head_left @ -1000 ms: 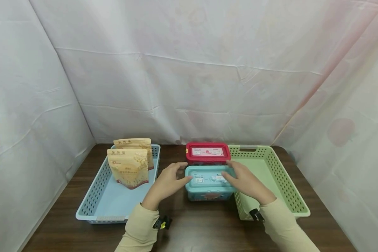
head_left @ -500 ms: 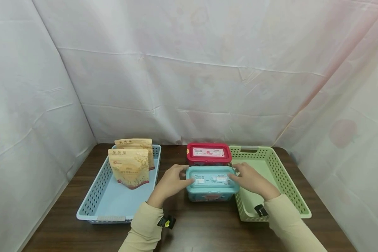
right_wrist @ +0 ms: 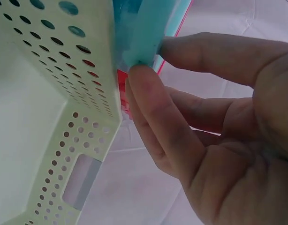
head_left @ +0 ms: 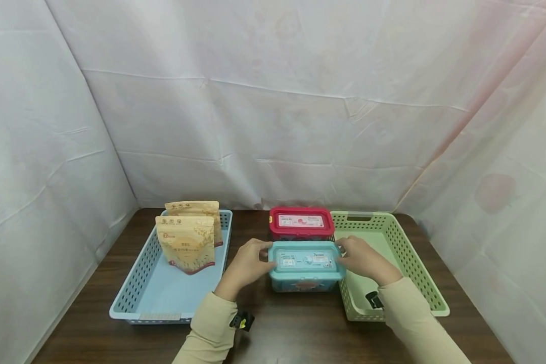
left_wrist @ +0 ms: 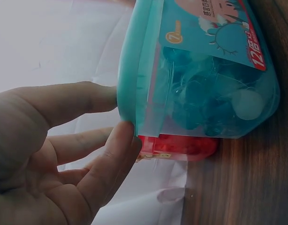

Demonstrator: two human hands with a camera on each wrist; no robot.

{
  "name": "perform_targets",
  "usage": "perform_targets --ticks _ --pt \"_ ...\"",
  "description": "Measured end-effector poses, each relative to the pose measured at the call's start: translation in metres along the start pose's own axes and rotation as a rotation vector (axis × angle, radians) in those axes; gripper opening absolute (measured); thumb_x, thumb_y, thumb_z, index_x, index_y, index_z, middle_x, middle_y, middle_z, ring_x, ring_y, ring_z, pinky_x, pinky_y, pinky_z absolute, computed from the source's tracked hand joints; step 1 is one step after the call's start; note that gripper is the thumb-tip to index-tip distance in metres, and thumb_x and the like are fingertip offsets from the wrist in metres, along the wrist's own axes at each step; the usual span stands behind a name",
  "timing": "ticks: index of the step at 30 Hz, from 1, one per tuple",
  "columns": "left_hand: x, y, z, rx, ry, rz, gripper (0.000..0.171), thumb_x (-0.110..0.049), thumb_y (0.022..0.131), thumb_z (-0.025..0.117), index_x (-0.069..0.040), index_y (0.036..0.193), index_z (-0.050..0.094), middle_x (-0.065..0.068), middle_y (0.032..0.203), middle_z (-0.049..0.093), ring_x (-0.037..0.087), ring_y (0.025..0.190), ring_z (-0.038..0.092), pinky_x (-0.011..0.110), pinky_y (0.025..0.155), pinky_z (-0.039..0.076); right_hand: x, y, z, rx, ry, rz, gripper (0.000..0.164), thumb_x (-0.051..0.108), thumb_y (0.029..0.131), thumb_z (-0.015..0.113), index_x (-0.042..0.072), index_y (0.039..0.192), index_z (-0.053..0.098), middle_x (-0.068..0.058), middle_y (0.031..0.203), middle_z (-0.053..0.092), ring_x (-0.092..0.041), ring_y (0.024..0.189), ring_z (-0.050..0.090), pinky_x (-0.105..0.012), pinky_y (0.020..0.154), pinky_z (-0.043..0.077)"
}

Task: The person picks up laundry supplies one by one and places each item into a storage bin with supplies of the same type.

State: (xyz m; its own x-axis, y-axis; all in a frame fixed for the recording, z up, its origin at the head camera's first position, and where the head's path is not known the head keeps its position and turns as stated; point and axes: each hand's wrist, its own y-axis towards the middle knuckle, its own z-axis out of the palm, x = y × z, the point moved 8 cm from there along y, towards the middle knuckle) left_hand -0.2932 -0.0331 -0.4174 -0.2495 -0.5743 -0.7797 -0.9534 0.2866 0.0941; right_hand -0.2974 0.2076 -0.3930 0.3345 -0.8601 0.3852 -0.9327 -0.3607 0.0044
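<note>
A teal lidded plastic tub (head_left: 306, 283) stands on the table in the middle of the head view. Through its clear wall in the left wrist view, rounded teal pieces show. My left hand (head_left: 247, 263) pinches the left end of its lid (left_wrist: 130, 70), thumb on the top edge and fingertips at the rim's underside. At the other end, my right hand (head_left: 361, 258) pinches the lid the same way, its knuckles over the green basket. A second tub with a red lid (head_left: 302, 213) stands directly behind the teal one.
On the left, a light blue basket (head_left: 164, 298) holds two upright tan pouches (head_left: 188, 247). A green perforated basket (head_left: 409, 258) stands close against the teal tub's right end. White fabric (head_left: 264, 121) hangs behind and beside the dark wooden table (head_left: 291, 333).
Both hands have come to the ends of the teal tub's lid, and their thumbs have drawn back from over its top to its edges. The tub stays in place.
</note>
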Motion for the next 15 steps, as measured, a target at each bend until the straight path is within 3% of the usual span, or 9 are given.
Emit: perform_targets --ticks 15 --pt "0.002 0.001 0.002 0.027 0.031 0.008 0.053 -0.012 0.087 0.08 0.007 0.133 0.06 0.016 0.119 0.059 0.024 0.102 0.063 0.035 0.079 0.058 0.011 0.0 -0.004 -0.029 -0.064 -0.011 0.026 -0.004 0.078 0.069 -0.013 0.102 0.067 -0.016 0.088 0.065 -0.025 0.081 0.059 -0.045 0.072 0.053"
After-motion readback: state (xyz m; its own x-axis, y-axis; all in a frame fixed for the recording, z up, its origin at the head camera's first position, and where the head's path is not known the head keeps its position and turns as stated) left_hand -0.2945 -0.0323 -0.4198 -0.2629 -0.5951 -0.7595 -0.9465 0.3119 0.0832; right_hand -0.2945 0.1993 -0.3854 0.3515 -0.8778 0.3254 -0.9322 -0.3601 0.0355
